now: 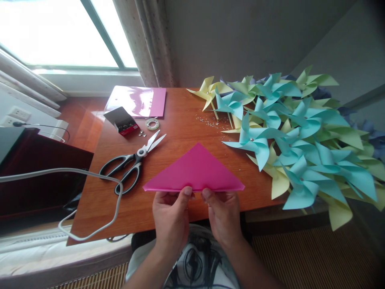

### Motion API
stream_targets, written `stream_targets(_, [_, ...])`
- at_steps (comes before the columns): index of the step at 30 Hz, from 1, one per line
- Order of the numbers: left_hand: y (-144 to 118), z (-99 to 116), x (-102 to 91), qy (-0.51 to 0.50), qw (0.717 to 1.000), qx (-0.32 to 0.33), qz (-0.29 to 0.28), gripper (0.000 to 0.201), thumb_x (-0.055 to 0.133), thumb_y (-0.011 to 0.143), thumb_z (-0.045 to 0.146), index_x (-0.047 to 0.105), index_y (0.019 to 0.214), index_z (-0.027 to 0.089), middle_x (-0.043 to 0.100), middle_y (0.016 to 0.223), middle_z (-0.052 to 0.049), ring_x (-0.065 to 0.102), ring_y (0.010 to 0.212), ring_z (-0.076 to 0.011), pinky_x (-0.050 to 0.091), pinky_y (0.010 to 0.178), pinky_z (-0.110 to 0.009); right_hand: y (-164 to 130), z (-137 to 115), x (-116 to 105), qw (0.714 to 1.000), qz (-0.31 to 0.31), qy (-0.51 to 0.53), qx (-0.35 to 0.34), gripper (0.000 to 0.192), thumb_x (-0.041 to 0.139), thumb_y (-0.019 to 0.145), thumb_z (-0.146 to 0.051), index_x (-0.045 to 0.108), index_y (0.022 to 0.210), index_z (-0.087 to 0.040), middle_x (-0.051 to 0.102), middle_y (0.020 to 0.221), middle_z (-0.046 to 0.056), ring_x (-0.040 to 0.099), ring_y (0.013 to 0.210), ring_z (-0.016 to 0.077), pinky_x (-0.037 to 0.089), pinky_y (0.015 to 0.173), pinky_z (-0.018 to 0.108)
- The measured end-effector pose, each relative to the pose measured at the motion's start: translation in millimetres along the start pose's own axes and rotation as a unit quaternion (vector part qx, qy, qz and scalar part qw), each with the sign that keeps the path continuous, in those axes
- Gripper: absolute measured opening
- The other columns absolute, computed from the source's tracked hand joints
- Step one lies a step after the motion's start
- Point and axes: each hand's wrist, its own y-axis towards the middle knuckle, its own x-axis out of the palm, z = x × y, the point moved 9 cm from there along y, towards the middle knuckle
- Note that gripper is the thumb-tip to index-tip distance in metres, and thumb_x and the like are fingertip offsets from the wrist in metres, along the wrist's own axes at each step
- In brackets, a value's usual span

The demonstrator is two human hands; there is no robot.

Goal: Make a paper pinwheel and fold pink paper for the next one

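Note:
A sheet of bright pink paper (pixel 197 168), folded into a triangle, is held between both hands above the front of the table. Its long folded edge faces me and its peak points away. My left hand (pixel 173 212) pinches that edge left of its middle, thumb on top and fingers underneath. Right of the middle, my right hand (pixel 224 212) grips the same edge in the same way. The fingers below the paper are partly hidden. Black-handled scissors (pixel 135 158) lie with blades parted to the left of the paper.
Paper pinwheels (pixel 300 140) in blue, green and yellow crowd the table's right side. At the back left lie pink sheets in clear plastic (pixel 135 100), an opened small box (pixel 124 124) and a tape roll (pixel 152 124). A white cable (pixel 117 208) loops over the left edge.

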Motion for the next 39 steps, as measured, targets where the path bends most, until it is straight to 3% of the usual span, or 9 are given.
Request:
stream_targets(8, [-4.3,-3.6,0.8,0.018,1.0,-0.016,-0.012,0.032,0.097,0.055,0.02,0.075,0.078,0.016,0.077,0.071,-0.001,0.068,0.063,-0.0095,0.058,0.066,-0.018,1.8,-4.8,-5.1,0.999,0.034,-0.016,-0.009,0.013,0.087,0.074,-0.021,0.078,0.083,-0.021,0.076,0.074,-0.003,0.065,0.066,0.0113,0.055,0.071,0.024])
stream_targets(16, [-3.1,-3.0,2.4,0.019,0.999,-0.019,-0.017,0.031,0.096,0.057,0.017,0.075,0.079,0.017,0.077,0.07,0.0,0.066,0.061,-0.009,0.056,0.061,-0.016,4.3,-2.5,-5.7,0.999,0.048,-0.009,-0.017,0.019,0.089,0.07,-0.02,0.076,0.083,-0.021,0.079,0.08,-0.002,0.068,0.074,0.0133,0.055,0.075,0.026])
stream_targets(39, [0.4,-0.1,0.3,0.05,0.998,-0.023,0.0,0.031,0.096,0.056,0.024,0.073,0.076,0.015,0.073,0.064,0.001,0.063,0.056,-0.0093,0.054,0.06,-0.019,6.4,1.0,-3.4,0.999,0.001,-0.046,-0.017,0.018,0.086,0.074,-0.021,0.078,0.09,-0.022,0.08,0.089,0.002,0.072,0.08,0.0194,0.058,0.082,0.036])
